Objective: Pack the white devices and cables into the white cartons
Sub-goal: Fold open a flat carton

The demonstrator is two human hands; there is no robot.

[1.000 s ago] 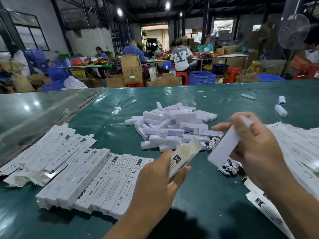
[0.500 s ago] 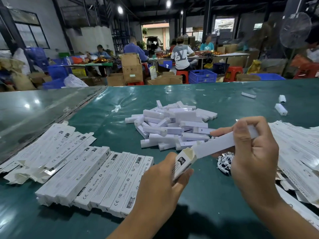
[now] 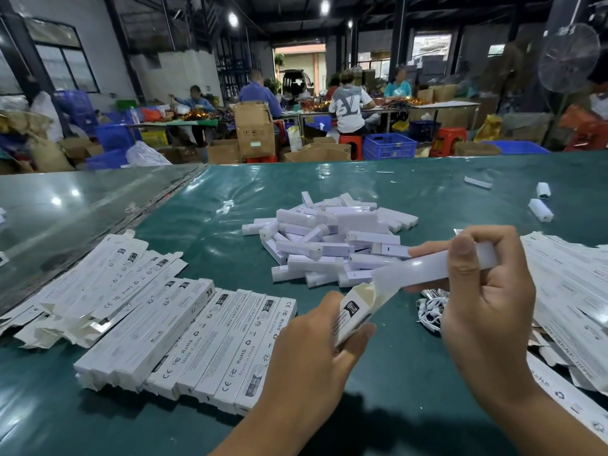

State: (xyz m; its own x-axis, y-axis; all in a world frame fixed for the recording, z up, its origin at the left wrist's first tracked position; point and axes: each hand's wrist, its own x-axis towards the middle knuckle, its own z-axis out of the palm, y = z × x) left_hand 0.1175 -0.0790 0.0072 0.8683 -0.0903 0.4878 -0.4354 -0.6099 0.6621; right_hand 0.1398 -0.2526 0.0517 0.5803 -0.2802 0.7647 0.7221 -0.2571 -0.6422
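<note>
Across the glossy green tabletop (image 3: 204, 225), printed cartons (image 3: 184, 337) lie in flat rows toward the left edge, and smooth white bars (image 3: 332, 245) heap at the middle. Near the front edge, the left hand (image 3: 309, 357) grips an open carton (image 3: 358, 312). The right hand (image 3: 487, 291) pinches a slim white device (image 3: 424, 269), its end inside the carton's mouth, above a coiled cable (image 3: 431, 311).

Bare green desk (image 3: 204, 245) between packed cartons (image 3: 184, 340) left, device pile (image 3: 329, 241) centre, flat cartons (image 3: 572, 291) right.
</note>
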